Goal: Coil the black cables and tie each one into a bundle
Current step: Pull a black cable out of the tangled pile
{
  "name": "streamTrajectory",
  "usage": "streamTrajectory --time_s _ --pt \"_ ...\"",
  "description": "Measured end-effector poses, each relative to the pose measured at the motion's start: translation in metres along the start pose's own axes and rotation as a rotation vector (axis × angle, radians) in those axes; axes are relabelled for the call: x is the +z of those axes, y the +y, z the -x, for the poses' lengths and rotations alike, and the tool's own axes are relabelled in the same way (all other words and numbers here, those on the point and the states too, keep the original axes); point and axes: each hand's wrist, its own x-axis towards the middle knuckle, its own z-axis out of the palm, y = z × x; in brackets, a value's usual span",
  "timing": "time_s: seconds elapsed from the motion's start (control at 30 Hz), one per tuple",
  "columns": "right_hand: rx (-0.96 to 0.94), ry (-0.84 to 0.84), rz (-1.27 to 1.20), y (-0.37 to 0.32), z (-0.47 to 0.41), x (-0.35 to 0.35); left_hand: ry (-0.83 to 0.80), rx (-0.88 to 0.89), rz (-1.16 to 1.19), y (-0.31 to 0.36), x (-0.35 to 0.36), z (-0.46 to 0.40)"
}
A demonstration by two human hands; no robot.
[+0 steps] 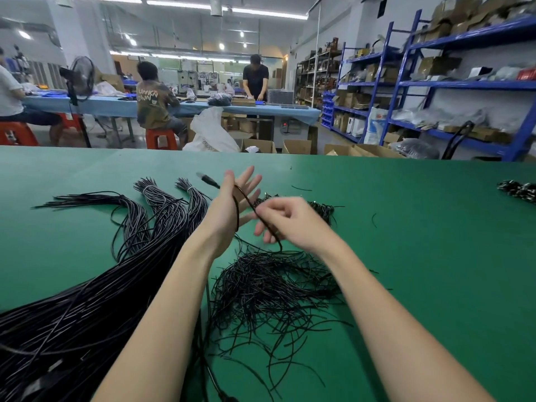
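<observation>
left hand (232,198) flat, one cable (245,203) looped | right hand (285,220) pinches it

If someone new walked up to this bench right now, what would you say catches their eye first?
Most likely the two bare hands mid-table: the left hand is raised with fingers spread and a black cable looped around it, while the right hand pinches that cable. Next, the tangled pile of short black ties on the green table between the forearms, and the thick sheaf of long black cables sweeping in from the lower left.
</observation>
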Motion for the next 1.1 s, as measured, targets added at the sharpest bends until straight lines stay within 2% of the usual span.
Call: streamTrajectory --time_s 0.07,0.13,0.27,0.37,0.43,0.53,0.63,0.7,0.83,0.9,1.0,1.1 --pt "-0.009 -0.038 -0.103 0.021 0.003 0.006 -0.074 0.019 0.158 0.004 -0.002 0.002" --pt "-0.005 -0.054 -0.096 0.033 -0.002 0.006 -0.131 0.035 0.248 0.007 -0.004 0.005" --pt "0.057 -0.129 0.168 0.040 -0.016 -0.006 -0.232 0.019 0.306 0.012 -0.008 0.010" --pt "0.090 -0.272 0.300 0.035 -0.021 -0.024 -0.355 -0.029 0.246 0.012 -0.009 0.013" --pt "0.062 -0.347 0.538 0.026 -0.025 -0.036 -0.434 -0.075 0.179 0.011 -0.008 0.014" --pt "0.021 -0.286 0.813 0.009 -0.036 -0.047 -0.491 -0.173 -0.083 0.011 -0.003 0.016" --pt "-0.038 -0.214 0.922 -0.013 -0.046 -0.048 -0.488 -0.279 -0.428 0.007 0.005 0.014" --pt "-0.098 -0.162 1.004 -0.024 -0.049 -0.045 -0.435 -0.318 -0.569 0.005 0.010 0.013" --pt "-0.175 -0.036 1.056 -0.032 -0.046 -0.040 -0.216 -0.282 -0.446 0.001 0.010 0.009" --pt "-0.185 0.020 1.008 -0.030 -0.039 -0.039 -0.177 -0.254 -0.443 -0.001 0.006 0.008" --pt "-0.142 0.071 0.713 -0.016 -0.026 -0.031 -0.032 -0.197 -0.376 -0.004 -0.001 0.004" --pt "-0.059 0.024 0.253 0.005 -0.009 -0.016 -0.041 -0.196 0.016 -0.001 0.001 0.001"
